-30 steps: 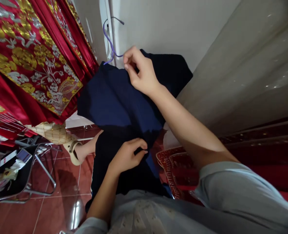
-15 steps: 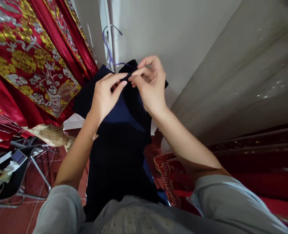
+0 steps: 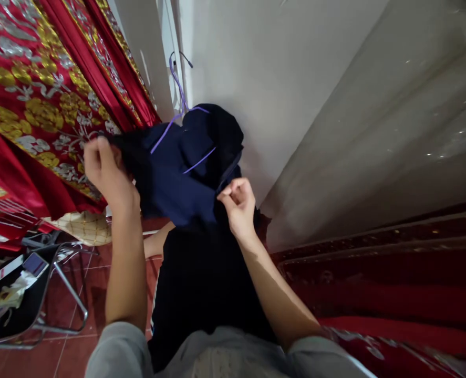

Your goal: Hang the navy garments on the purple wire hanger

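Dark blue shirt (image 3: pixel 169 184) is in front of the person, bunched and folded over on itself, partly hung about a purple hanger (image 3: pixel 183 97). Hanger hook is up at the white frame (image 3: pixel 171 47); one hanger arm lies bare over the cloth on the left, another short purple length shows lower down across the shirt. Left hand (image 3: pixel 110 173) is out at the shirt's left end, fingers curled in and thumb against them, gripping the end of the cloth; a bit blurred, exact grip spot hard to see. Right hand (image 3: pixel 239 207) is lower, at the shirt's right edge, thumb and forefinger pinched together on the fabric, other fingers folded. Behind left hand: red curtain (image 3: pixel 71 113) with gold and silver flower patterns. Plain pale wall (image 3: pixel 256 68) behind the shirt, more red cloth (image 3: pixel 394 289) at lower right. Black trousers (image 3: pixel 213 283) below the shirt, grey sleeves (image 3: pixel 118 341) on both arms. Lower left, black chair (image 3: pixel 39 286) with metal legs on red tiles (image 3: pixel 99 283); phone (image 3: pixel 35 264), white flat item (image 3: pixel 8 269) and crumpled pale stuff (image 3: pixel 16 291) on the seat.
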`<action>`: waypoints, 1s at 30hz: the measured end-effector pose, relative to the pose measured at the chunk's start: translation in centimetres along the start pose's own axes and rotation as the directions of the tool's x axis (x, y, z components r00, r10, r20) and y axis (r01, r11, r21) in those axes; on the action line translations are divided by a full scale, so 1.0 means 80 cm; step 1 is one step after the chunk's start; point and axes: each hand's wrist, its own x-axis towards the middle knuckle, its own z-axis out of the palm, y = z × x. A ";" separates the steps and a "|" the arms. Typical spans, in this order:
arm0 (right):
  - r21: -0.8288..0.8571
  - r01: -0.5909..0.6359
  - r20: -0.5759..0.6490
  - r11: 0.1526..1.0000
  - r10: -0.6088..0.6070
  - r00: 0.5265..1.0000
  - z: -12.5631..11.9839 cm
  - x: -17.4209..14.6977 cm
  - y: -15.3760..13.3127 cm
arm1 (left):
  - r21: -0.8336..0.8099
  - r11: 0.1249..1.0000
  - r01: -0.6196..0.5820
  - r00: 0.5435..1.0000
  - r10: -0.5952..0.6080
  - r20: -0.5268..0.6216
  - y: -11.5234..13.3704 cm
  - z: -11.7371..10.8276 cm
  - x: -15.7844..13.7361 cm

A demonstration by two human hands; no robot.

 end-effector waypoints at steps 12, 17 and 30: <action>-0.087 -0.330 0.139 0.940 0.340 0.930 -0.044 -0.066 -0.034 | -0.358 0.815 0.456 0.850 -0.517 -0.095 -0.111 -0.010 -0.112; -0.136 -0.322 0.142 0.937 0.340 0.930 -0.078 -0.066 -0.050 | -0.279 0.851 0.446 0.884 -0.467 -0.012 -0.103 0.001 -0.130; -0.499 -0.219 0.481 0.839 0.478 0.735 -0.070 -0.068 -0.053 | -0.117 0.950 0.288 0.958 -0.284 0.051 -0.049 0.031 -0.163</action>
